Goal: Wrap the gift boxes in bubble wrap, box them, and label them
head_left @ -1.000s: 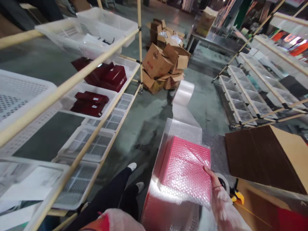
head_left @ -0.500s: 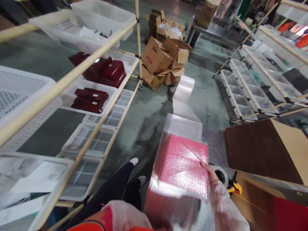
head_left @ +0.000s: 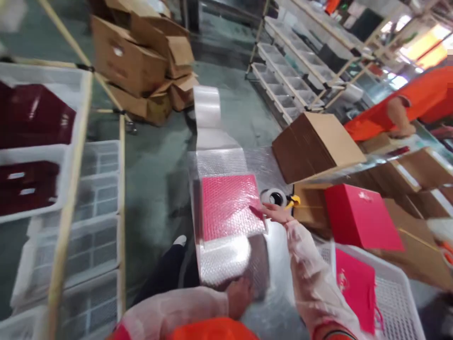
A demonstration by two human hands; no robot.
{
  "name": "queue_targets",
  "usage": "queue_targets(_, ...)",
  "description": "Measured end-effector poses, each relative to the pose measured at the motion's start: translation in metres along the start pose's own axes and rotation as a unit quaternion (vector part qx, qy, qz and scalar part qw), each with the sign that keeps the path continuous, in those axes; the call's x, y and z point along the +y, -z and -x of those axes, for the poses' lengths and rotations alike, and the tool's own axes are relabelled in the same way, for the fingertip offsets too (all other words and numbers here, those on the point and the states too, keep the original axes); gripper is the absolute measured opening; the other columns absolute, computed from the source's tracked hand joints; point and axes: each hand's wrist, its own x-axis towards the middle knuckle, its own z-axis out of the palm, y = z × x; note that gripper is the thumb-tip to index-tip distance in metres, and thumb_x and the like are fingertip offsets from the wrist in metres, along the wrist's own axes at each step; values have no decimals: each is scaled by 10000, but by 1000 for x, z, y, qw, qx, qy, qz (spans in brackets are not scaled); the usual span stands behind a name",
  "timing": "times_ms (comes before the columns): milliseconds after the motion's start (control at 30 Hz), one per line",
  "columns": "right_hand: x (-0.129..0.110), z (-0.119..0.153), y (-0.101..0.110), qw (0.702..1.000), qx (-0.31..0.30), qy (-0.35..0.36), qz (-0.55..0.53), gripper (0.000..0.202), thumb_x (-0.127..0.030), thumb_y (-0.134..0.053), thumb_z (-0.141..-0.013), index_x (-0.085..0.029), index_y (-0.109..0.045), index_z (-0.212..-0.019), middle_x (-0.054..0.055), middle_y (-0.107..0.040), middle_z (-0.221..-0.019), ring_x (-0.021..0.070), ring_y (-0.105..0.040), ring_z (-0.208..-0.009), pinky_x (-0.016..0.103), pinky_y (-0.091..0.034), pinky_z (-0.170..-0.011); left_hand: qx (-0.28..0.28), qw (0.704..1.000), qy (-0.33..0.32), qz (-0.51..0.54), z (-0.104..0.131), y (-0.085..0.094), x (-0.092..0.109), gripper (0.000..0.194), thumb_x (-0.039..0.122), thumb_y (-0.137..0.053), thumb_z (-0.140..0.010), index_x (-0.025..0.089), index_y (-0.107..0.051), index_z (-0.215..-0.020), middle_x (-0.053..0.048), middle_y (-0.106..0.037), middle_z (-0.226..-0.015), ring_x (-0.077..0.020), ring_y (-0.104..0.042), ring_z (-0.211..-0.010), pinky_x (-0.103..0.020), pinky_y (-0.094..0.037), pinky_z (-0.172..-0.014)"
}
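A flat pink box lies on the table under clear bubble wrap. The wrap runs back to its roll at the table's far end. At the box's right edge, my right hand touches it with fingers stretched out. My left hand has its fingers closed at the near end of the wrap; they look blurred, and part of the hand merges with the sheet. Just beyond my right hand sit a roll of tape and a yellow-handled tool.
On the right are a brown carton, a red box and a white basket holding a pink bag. Left stands a rack with white crates. Open cartons are piled behind. A co-worker's orange sleeve shows at right.
The view has swung right, bringing the red box, basket and co-worker into sight. My left hand has come into view at the wrap's near end. My right hand stays by the pink box's right edge.
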Motion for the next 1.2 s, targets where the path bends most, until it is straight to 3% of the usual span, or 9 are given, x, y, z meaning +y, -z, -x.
queue_targets(100, 39, 60, -21, 988, 154, -30, 16, 462, -503, -578, -842, -127, -691, -1087, 137, -723, -998, 268, -671, -831, 461, -510, -881, -48, 997, -18, -49, 13, 9, -11, 396, 85, -397, -859, 211, -676, -1111, -166, -663, -1141, -300, -648, -1089, -440, -510, -830)
queue_targets(233, 86, 134, -98, 970, 238, -49, -7, 390, -359, -393, -925, -146, -712, -996, 145, -717, -1010, 264, -655, -853, 425, -505, -865, -87, 990, -49, -101, 54, 38, -26, 283, 198, -435, -911, 220, -663, -1077, -111, -698, -1078, -263, -658, -1034, -386, -509, -878)
queue_targets(367, 122, 174, -165, 988, 117, 97, 38, 368, -189, -539, -776, -279, -722, -1082, 51, -707, -1140, 271, -584, -1130, 426, -446, -976, 71, 986, -40, -146, 85, 94, -49, 272, 320, -547, -884, 247, -635, -1130, -70, -694, -1049, -233, -668, -965, -328, -526, -845)
queue_targets(500, 159, 187, -183, 972, 19, 165, 169, 603, -249, -690, -725, -318, -585, -1315, 57, -527, -1455, 364, -391, -1354, 554, -326, -1070, 277, 929, 32, -243, 70, 157, -62, 395, 431, -494, -930, 238, -587, -1262, -111, -676, -1142, -270, -674, -926, -338, -535, -711)
queue_targets(633, 176, 179, -171, 941, -2, 219, 257, 291, -214, -512, -940, -280, -635, -1195, 58, -601, -1365, 285, -474, -1278, 503, -373, -1013, 248, 937, 18, -244, 64, 163, -50, 357, 432, -494, -925, 260, -637, -1203, -84, -712, -1100, -262, -691, -917, -335, -545, -736)
queue_targets(733, 154, 169, -149, 921, -14, 242, 304, 205, -190, -475, -963, -191, -675, -1011, 108, -696, -1108, 245, -583, -1053, 431, -435, -899, 133, 966, -55, -214, 82, 133, -28, 400, 489, -616, -824, 267, -671, -1152, -95, -723, -1108, -291, -679, -1015, -363, -559, -843)
queue_targets(833, 103, 156, -116, 904, 9, 252, 347, 208, -257, -490, -956, -143, -657, -1002, 137, -687, -980, 248, -595, -933, 390, -441, -808, 73, 972, -3, -221, 98, 115, -4, 588, 517, -695, -730, 228, -629, -1238, -136, -680, -1220, -338, -656, -1066, -406, -566, -839)
queue_targets(1033, -15, 107, -49, 871, 27, 277, 404, 309, -268, -483, -932, -135, -581, -1193, 136, -706, -987, 257, -644, -915, 345, -426, -780, 206, 943, 75, -250, 107, 161, 18, 572, 615, -596, -818, 193, -606, -1205, -125, -674, -1154, -320, -632, -1058, -398, -524, -861)
queue_targets(1200, -56, 59, -35, 854, 3, 286, 434, 365, -283, -476, -951, -172, -558, -1289, 112, -742, -950, 239, -684, -878, 297, -442, -740, 279, 919, 105, -259, 101, 190, 24, 677, 679, -635, -770, 138, -618, -1177, -159, -666, -1083, -326, -634, -986, -381, -511, -807)
